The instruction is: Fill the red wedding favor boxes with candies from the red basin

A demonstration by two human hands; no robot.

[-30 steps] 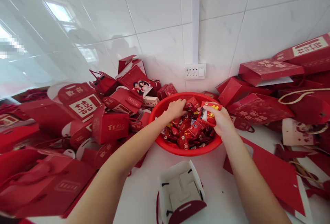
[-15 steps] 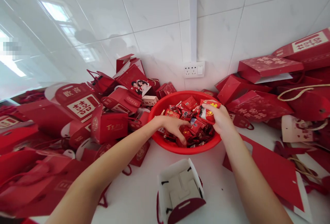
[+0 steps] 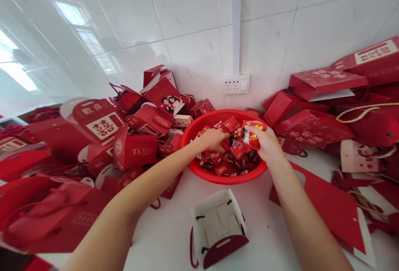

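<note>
A red plastic basket (image 3: 224, 179) holds many small red wrapped candies (image 3: 222, 169). My left hand (image 3: 212, 140) reaches into its left half, fingers curled down among the wrappers; what they grip is hidden. At the basket's right side, my right hand (image 3: 266, 140) is closed on red candy packets (image 3: 252, 136) with yellow print and a clear part, held over the pile. Below the basket an open gift box (image 3: 220, 225) stands with its white inside facing up, a dark red flap towards me and a red cord at its left.
Red gift boxes (image 3: 135, 148) and bags are heaped on the left, and more boxes (image 3: 314, 127) on the right. A flat red bag (image 3: 327, 204) lies beside my right forearm on the white table (image 3: 168, 237). A socket (image 3: 236, 84) sits on the tiled wall behind.
My left hand has moved up and away from me within the basket, its spread fingers now drawn together. My right hand stays in place with its packets.
</note>
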